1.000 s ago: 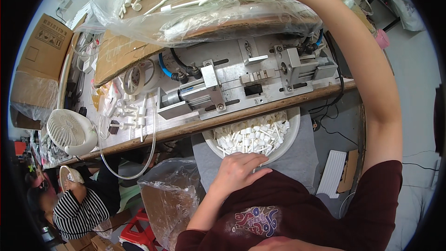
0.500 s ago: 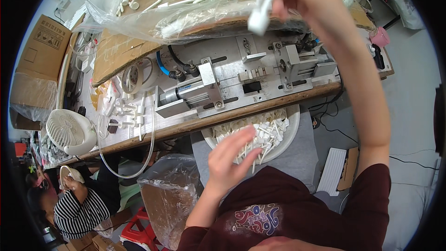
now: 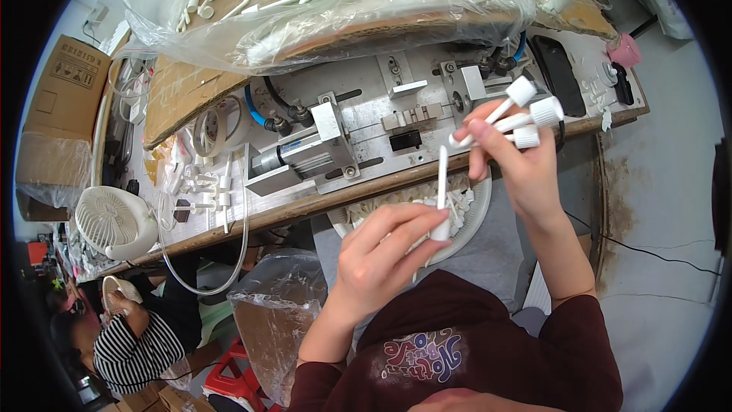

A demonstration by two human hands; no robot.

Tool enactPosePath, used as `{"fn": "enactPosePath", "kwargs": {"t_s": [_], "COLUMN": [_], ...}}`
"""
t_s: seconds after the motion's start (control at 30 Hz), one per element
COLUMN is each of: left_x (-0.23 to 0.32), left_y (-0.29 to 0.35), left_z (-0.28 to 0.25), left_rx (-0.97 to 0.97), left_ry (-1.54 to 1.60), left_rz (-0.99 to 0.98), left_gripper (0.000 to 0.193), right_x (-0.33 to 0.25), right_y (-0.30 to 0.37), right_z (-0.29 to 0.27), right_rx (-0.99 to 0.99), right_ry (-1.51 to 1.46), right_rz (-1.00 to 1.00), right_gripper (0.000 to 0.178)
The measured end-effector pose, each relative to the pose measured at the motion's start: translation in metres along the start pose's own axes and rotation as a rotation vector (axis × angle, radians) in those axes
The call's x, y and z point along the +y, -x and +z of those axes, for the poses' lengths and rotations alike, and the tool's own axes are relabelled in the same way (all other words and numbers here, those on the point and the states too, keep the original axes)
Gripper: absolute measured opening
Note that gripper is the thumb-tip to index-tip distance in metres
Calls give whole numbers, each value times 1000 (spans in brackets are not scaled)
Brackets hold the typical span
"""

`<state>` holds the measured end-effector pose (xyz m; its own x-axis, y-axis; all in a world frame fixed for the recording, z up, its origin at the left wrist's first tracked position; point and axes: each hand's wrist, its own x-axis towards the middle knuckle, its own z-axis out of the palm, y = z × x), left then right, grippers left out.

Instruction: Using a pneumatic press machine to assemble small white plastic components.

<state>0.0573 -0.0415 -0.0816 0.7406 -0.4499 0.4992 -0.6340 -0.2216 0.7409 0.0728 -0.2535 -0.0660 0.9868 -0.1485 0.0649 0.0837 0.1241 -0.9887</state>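
My left hand (image 3: 377, 259) is closed on a white cap with a long stem (image 3: 442, 187), pinched by its wide end between thumb and fingers, the stem pointing up. To the right, my right hand (image 3: 526, 175) grips several white caps with stems (image 3: 546, 111), their ribbed caps fanned out to the right and the stem tips gathered at the fingers. Both hands are in front of the bench, above a round white basket (image 3: 482, 217) that holds many similar white pieces. Beyond them stands a metal clamping fixture (image 3: 412, 116), which neither hand touches.
Clear plastic sheet (image 3: 320, 42) and cardboard (image 3: 191, 99) bear a heap of white stemmed caps at the back. A white fan (image 3: 114, 221) and tape rolls (image 3: 210, 133) are on the left; a dark phone (image 3: 558, 72) lies right. Another person (image 3: 141, 347) sits at lower left.
My right hand has come down and nearer from over the heap, bringing several stemmed caps. My left hand has moved slightly right and now pinches one stemmed cap upright.
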Motion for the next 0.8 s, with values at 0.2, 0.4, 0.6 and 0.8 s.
{"fn": "enactPosePath", "kwargs": {"t_s": [0.2,0.4,0.6,0.8], "left_x": [-26,-42,-42,-43], "left_y": [-13,-26,-33,-32], "left_z": [21,30,25,22], "left_rx": [109,85,61,63], "left_ry": [-387,-645,-628,-583], "left_rz": [42,87,49,24], "left_gripper": [35,28,27,29], "right_x": [2,3,8,17], "right_y": [7,19,25,17], "right_z": [-11,-5,-8,-15], "right_rx": [59,112,99,81], "right_ry": [87,51,161,797], "right_rz": [-90,-101,-212,-722], "right_gripper": [19,17,10,22]}}
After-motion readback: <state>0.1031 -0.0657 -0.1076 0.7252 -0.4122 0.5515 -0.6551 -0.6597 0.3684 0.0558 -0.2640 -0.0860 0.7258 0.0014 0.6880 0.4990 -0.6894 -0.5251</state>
